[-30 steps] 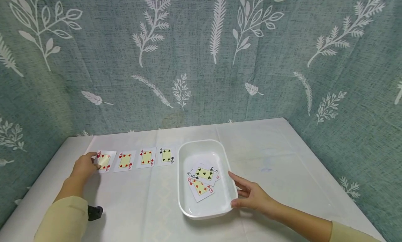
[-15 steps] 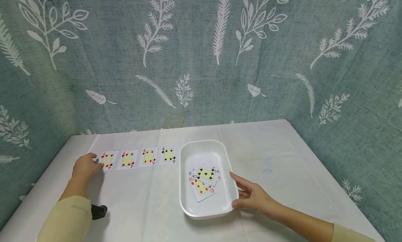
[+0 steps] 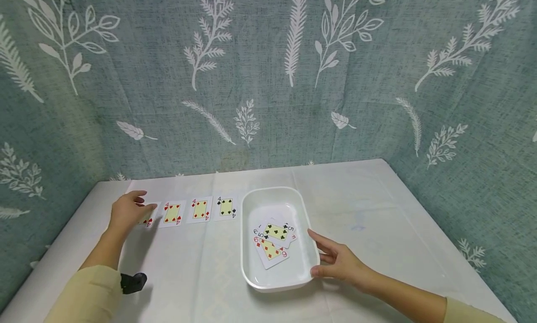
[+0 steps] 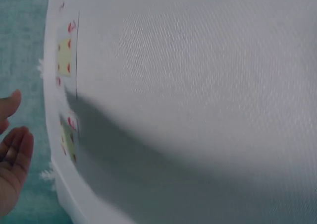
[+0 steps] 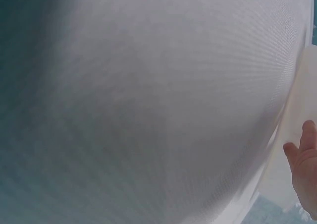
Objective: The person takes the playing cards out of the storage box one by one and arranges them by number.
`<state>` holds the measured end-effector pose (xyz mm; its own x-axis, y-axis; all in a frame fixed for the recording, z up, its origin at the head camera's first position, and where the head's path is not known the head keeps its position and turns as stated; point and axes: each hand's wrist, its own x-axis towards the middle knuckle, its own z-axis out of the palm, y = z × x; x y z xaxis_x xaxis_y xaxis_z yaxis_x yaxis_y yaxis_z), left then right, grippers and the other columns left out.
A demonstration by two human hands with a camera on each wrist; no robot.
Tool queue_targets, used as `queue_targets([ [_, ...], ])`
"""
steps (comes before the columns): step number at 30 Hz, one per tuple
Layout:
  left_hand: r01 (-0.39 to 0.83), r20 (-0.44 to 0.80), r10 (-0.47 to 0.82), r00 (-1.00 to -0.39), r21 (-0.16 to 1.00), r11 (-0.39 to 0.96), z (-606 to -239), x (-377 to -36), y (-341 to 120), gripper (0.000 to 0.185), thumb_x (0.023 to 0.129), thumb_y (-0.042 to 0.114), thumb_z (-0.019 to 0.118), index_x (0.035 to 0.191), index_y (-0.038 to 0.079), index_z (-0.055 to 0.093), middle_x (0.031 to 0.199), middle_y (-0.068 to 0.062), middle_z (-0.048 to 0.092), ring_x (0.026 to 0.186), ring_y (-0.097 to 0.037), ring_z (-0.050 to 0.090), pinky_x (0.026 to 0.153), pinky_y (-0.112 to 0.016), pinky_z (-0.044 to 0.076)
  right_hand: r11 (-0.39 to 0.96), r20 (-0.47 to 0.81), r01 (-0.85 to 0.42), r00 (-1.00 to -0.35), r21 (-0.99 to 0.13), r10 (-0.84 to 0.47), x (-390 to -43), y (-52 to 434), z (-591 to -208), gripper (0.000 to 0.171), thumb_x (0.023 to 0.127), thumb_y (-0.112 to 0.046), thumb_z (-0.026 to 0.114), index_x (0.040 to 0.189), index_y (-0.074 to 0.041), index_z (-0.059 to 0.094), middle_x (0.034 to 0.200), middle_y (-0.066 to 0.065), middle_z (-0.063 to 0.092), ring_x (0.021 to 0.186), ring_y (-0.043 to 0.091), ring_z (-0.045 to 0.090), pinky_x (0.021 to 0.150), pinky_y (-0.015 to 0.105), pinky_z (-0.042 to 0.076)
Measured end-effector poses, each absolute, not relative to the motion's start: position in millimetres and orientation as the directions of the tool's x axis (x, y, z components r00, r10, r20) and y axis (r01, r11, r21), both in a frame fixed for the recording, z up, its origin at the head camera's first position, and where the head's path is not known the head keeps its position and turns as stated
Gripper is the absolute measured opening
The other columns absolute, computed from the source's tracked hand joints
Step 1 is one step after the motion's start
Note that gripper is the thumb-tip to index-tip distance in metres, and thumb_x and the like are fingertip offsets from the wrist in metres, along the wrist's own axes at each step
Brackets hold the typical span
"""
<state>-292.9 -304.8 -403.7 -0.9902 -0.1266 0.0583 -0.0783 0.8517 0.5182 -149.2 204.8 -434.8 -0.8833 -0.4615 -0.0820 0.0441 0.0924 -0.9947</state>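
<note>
The leftmost white rectangular playing card with red hearts (image 3: 148,218) lies on the white cloth-covered surface (image 3: 356,192), long axis running away from me, partly hidden at the right of my nearer left hand (image 3: 127,211), its relaxed fingers holding nothing, while well apart my right hand (image 3: 336,263) touches, fingers extended, a white rectangular tray (image 3: 299,262).

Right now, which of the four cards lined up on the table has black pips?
The four of spades, rightmost in the line and beside the white tray; the other three fours have red pips.
</note>
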Motion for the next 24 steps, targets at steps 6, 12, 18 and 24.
queue_targets([
  [6,0.010,0.071,-0.033,-0.997,0.530,0.848,-399,-294,-292,0.065,0.085,0.022,0.070,0.134,-0.009,0.042,0.118,-0.032,0.053,0.105,-0.045,0.055,0.075,-0.047,0.051,0.097,-0.079,0.039,-0.885,-0.994,-0.458,-149,205,-437,0.091,0.078,-0.009,0.077,0.150,-0.005,0.021,0.147,0.029,0.027,0.125,0.042,0.046,0.085,0.032,0.052],
  [12,0.071,0.088,0.027,-0.996,0.551,0.831,-394,-295,-277,0.065,0.084,0.021,0.071,0.138,-0.004,0.042,0.120,-0.029,0.054,0.104,-0.041,0.057,0.072,-0.045,0.052,0.083,-0.067,0.032,-0.881,-0.996,-0.469,-150,206,-438,0.093,0.078,-0.010,0.077,0.150,-0.006,0.020,0.147,0.029,0.028,0.125,0.042,0.046,0.085,0.031,0.052],
  [18,0.181,0.119,0.137,-0.983,0.562,0.807,-388,-292,-260,0.064,0.085,0.019,0.071,0.138,-0.003,0.043,0.120,-0.029,0.055,0.102,-0.040,0.059,0.077,-0.049,0.051,0.074,-0.053,0.020,-0.878,-0.997,-0.476,-149,205,-436,0.093,0.077,-0.010,0.077,0.150,-0.004,0.020,0.147,0.031,0.026,0.124,0.043,0.046,0.085,0.031,0.053],
  [24,0.249,0.138,0.208,-0.968,0.577,0.778,-380,-290,-239,0.062,0.084,0.018,0.072,0.137,-0.002,0.044,0.118,-0.026,0.057,0.099,-0.037,0.061,0.075,-0.045,0.052,0.072,-0.049,0.016,-0.878,-0.997,-0.475,-148,204,-435,0.093,0.078,-0.011,0.077,0.150,-0.003,0.019,0.147,0.032,0.025,0.125,0.044,0.045,0.085,0.031,0.052],
])
